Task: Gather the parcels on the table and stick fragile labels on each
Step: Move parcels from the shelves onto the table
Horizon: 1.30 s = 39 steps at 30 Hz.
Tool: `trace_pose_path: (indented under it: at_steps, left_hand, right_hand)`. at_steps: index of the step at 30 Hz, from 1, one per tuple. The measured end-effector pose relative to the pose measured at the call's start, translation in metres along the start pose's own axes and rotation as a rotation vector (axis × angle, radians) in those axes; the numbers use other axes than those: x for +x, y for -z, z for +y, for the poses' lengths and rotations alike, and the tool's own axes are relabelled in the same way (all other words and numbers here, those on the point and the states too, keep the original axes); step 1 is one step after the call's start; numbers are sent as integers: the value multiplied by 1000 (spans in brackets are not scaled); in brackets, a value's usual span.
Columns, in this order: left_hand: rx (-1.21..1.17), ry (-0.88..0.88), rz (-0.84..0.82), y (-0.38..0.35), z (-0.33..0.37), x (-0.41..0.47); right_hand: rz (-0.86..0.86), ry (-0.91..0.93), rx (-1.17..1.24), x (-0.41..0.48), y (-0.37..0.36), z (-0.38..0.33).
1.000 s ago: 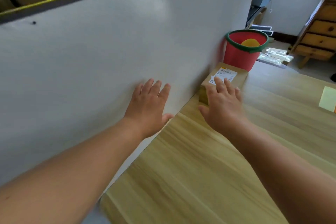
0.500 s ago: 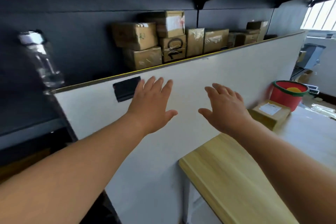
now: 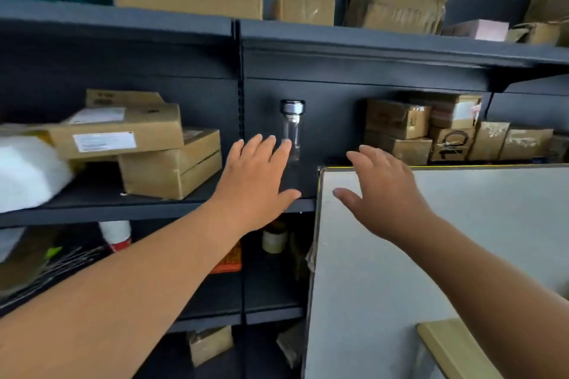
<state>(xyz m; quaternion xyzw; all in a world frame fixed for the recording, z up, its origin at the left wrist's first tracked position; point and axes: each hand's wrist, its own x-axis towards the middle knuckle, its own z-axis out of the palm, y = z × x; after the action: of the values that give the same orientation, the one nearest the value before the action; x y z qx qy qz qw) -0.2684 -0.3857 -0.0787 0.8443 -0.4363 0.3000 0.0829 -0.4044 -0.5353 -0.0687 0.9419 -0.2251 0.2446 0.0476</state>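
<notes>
While left hand [image 3: 255,181] and right hand [image 3: 381,194] hover spread, empty, dark shelving [image 3: 172,26] of cardboard boxes [image 3: 169,163], white partition [image 3: 462,240], table corner [image 3: 455,348]

Middle dark metal shelf [image 3: 123,210]: bare stretch between stacked brown cardboard boxes [image 3: 160,157], left, and clear glass bottle with silver cap [image 3: 292,129]. Tall white partition panel [image 3: 446,255] blocks the right side; small taped brown cartons [image 3: 431,132] crowd the shelf behind its top edge.
</notes>
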Motion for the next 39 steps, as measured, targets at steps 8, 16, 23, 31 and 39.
trace_pose_path:
  at_steps: [8,16,23,31,39]
  left_hand:
    - [111,247,17,13,-89,-39]
    - [97,572,87,29,-167,-56]
    - [-311,944,168,46,-223,-47]
    - [-798,1014,179,44,-241,-40]
    - [-671,799,203,44,-194,-54]
  right_hand:
    - [-46,255,155,41,-25,-102]
    - [-139,297,465,88,-34,-182]
    - [-202,210,647,133,-36,-227]
    - [-325,51,902,148,-42,-246]
    - [-61,13,803,115,-24,-202]
